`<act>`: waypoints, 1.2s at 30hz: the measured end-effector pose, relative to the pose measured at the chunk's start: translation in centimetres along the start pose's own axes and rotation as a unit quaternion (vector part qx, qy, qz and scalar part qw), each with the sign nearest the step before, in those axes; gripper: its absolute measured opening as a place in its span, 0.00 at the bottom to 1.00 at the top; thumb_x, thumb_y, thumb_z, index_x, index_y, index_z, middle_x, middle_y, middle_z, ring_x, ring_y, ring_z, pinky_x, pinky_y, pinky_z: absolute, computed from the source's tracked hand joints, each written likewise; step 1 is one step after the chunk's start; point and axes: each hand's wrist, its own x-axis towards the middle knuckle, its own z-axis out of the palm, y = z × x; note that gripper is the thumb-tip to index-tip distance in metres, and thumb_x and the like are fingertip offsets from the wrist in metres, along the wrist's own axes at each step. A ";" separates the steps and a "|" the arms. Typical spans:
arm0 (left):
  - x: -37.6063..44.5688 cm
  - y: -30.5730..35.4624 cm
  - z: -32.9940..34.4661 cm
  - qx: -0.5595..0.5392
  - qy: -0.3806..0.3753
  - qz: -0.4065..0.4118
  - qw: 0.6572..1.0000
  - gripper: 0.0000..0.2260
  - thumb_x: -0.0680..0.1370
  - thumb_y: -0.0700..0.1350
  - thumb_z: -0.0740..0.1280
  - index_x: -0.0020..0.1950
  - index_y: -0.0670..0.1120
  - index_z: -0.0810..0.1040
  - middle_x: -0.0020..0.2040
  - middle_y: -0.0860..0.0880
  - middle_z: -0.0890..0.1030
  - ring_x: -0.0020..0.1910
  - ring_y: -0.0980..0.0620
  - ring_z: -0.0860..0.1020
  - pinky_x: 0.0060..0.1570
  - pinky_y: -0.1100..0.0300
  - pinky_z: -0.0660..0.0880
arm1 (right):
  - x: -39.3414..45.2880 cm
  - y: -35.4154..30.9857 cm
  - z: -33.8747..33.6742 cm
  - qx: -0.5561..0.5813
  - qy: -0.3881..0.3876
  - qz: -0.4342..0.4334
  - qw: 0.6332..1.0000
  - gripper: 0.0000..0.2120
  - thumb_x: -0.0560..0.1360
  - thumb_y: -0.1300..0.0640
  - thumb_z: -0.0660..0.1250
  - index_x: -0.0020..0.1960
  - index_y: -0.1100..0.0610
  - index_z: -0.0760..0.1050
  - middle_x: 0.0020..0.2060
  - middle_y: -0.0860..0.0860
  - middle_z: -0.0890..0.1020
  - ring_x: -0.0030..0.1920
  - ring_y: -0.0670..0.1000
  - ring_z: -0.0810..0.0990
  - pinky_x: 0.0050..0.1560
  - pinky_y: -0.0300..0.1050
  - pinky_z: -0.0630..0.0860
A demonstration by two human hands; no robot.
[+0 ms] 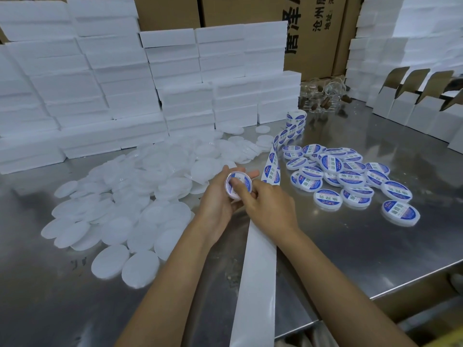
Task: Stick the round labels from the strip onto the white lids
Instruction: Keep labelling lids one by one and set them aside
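Observation:
My left hand point(218, 199) cups a white lid point(238, 184) with a blue and white round label on its face. The thumb of my right hand point(265, 206) presses on that label while the other fingers curl beside the lid. The label strip point(271, 169) runs from a roll point(295, 120) at the back down to my hands. Its bare white backing point(258, 271) trails over the table's front edge. A heap of plain white lids point(140, 196) lies to the left. Several labelled lids point(350, 176) lie to the right.
The steel table point(350, 259) ends at a front edge on the lower right. Stacked white foam boxes point(100, 83) wall off the back and left. Open white cartons point(413, 106) stand at the back right, with glass jars point(323, 96) and brown cardboard boxes point(250, 11) behind.

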 end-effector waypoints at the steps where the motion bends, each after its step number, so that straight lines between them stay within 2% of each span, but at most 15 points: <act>1: 0.0 0.0 -0.1 0.001 -0.002 0.005 1.000 0.26 0.86 0.53 0.51 0.48 0.48 0.88 0.57 0.46 0.86 0.58 0.49 0.84 0.59 0.55 0.79 | 0.0 0.0 -0.1 0.003 0.001 0.000 1.000 0.28 0.80 0.32 0.49 0.34 0.51 0.68 0.30 0.47 0.75 0.38 0.51 0.76 0.41 0.49 0.71; 5: 0.1 -0.1 -0.1 0.013 0.004 0.013 1.000 0.09 0.84 0.43 0.59 0.60 0.45 0.77 0.60 0.44 0.84 0.60 0.46 0.83 0.55 0.53 0.79 | 0.4 -0.1 -0.2 0.052 0.027 0.012 0.998 0.26 0.84 0.42 0.49 0.46 0.56 0.78 0.41 0.52 0.83 0.46 0.55 0.80 0.48 0.54 0.76; 8: 0.2 -0.2 -0.2 0.062 0.004 0.026 0.998 0.12 0.82 0.38 0.64 0.65 0.46 0.77 0.57 0.45 0.85 0.55 0.48 0.84 0.52 0.52 0.80 | 0.5 0.1 -0.2 0.091 0.053 0.032 0.994 0.23 0.85 0.45 0.49 0.41 0.55 0.75 0.38 0.54 0.81 0.42 0.56 0.79 0.42 0.50 0.73; 10: 0.1 -0.2 -0.3 0.164 0.045 0.073 0.983 0.12 0.80 0.38 0.68 0.62 0.48 0.79 0.54 0.48 0.85 0.51 0.51 0.84 0.50 0.52 0.82 | 0.4 0.1 -0.4 0.115 0.055 0.038 0.991 0.22 0.85 0.45 0.50 0.37 0.51 0.71 0.34 0.51 0.79 0.40 0.55 0.78 0.40 0.48 0.69; 12: 0.2 -0.3 -0.5 0.242 0.110 0.132 0.955 0.08 0.79 0.40 0.72 0.57 0.48 0.81 0.47 0.51 0.84 0.41 0.55 0.82 0.39 0.59 0.81 | 0.2 0.0 -0.5 0.140 0.041 0.033 0.989 0.21 0.85 0.43 0.50 0.36 0.48 0.67 0.32 0.47 0.76 0.39 0.53 0.76 0.40 0.47 0.68; 14: 0.2 -0.1 -0.7 0.230 0.158 0.153 0.948 0.06 0.79 0.43 0.72 0.53 0.43 0.81 0.41 0.46 0.83 0.30 0.54 0.78 0.28 0.61 0.76 | 0.0 -0.3 -0.6 0.156 0.015 0.012 0.988 0.23 0.84 0.41 0.50 0.34 0.49 0.66 0.28 0.45 0.74 0.36 0.49 0.73 0.39 0.46 0.66; 17: 0.2 0.2 -1.1 0.191 0.218 0.164 0.943 0.11 0.80 0.45 0.71 0.48 0.37 0.81 0.32 0.47 0.81 0.23 0.51 0.74 0.22 0.61 0.71 | -0.4 -0.9 -0.4 0.140 -0.020 -0.027 0.990 0.26 0.81 0.38 0.56 0.32 0.54 0.64 0.24 0.45 0.69 0.29 0.47 0.67 0.33 0.45 0.63; 19: 0.1 0.2 -1.0 0.175 0.230 0.166 0.943 0.12 0.81 0.46 0.69 0.47 0.37 0.82 0.31 0.50 0.82 0.24 0.53 0.76 0.22 0.62 0.73 | -0.4 -1.1 -0.5 0.175 -0.037 -0.027 0.983 0.27 0.81 0.40 0.60 0.31 0.58 0.66 0.23 0.46 0.65 0.28 0.47 0.63 0.32 0.45 0.61; 21: 0.0 0.2 -0.8 0.177 0.226 0.160 0.945 0.12 0.83 0.48 0.65 0.48 0.41 0.83 0.34 0.50 0.84 0.26 0.54 0.78 0.24 0.63 0.75 | -0.1 -1.0 -0.8 0.245 -0.052 -0.014 0.968 0.27 0.82 0.45 0.62 0.33 0.65 0.66 0.26 0.49 0.63 0.28 0.47 0.60 0.32 0.45 0.59; 23: 0.0 0.2 -0.5 0.177 0.206 0.139 0.952 0.10 0.85 0.48 0.63 0.54 0.48 0.83 0.43 0.48 0.85 0.32 0.55 0.82 0.27 0.62 0.77 | 0.3 -0.8 -1.4 0.278 -0.044 0.018 0.959 0.25 0.82 0.47 0.61 0.33 0.63 0.65 0.27 0.52 0.63 0.28 0.46 0.60 0.32 0.45 0.59; 25: 0.0 0.1 -0.3 0.153 0.177 0.106 0.966 0.09 0.85 0.51 0.62 0.63 0.53 0.78 0.49 0.47 0.86 0.39 0.53 0.85 0.29 0.58 0.79 | 0.9 -0.2 -1.9 0.306 -0.004 0.085 0.948 0.23 0.83 0.47 0.60 0.35 0.60 0.69 0.27 0.51 0.66 0.26 0.44 0.62 0.31 0.42 0.61; 27: 0.0 0.2 -0.3 0.142 0.169 0.080 0.972 0.11 0.85 0.53 0.61 0.67 0.55 0.72 0.49 0.48 0.87 0.41 0.50 0.85 0.30 0.56 0.80 | 1.9 1.0 -2.4 0.359 0.052 0.209 0.908 0.24 0.83 0.44 0.58 0.37 0.60 0.73 0.28 0.50 0.72 0.26 0.44 0.67 0.31 0.41 0.64; 30: 0.1 0.5 -0.8 0.128 0.186 0.070 0.972 0.10 0.85 0.51 0.60 0.66 0.54 0.72 0.46 0.50 0.87 0.39 0.50 0.85 0.31 0.56 0.81 | 3.2 3.7 -3.8 0.478 0.118 0.347 0.798 0.21 0.83 0.44 0.57 0.38 0.55 0.74 0.28 0.48 0.73 0.23 0.44 0.66 0.24 0.38 0.63; 33: 0.2 0.6 -1.1 0.113 0.203 0.065 0.970 0.09 0.85 0.49 0.60 0.64 0.52 0.73 0.43 0.50 0.87 0.36 0.50 0.84 0.30 0.56 0.81 | 3.8 5.5 -4.5 0.566 0.139 0.369 0.724 0.18 0.85 0.47 0.55 0.43 0.56 0.74 0.27 0.48 0.70 0.20 0.43 0.63 0.20 0.36 0.60; 36: 0.3 0.6 -1.3 0.111 0.205 0.065 0.970 0.06 0.85 0.48 0.59 0.61 0.53 0.73 0.40 0.51 0.87 0.34 0.51 0.84 0.30 0.56 0.81 | 4.1 5.9 -4.5 0.599 0.130 0.372 0.697 0.17 0.85 0.49 0.55 0.45 0.57 0.74 0.27 0.48 0.69 0.19 0.43 0.62 0.19 0.34 0.59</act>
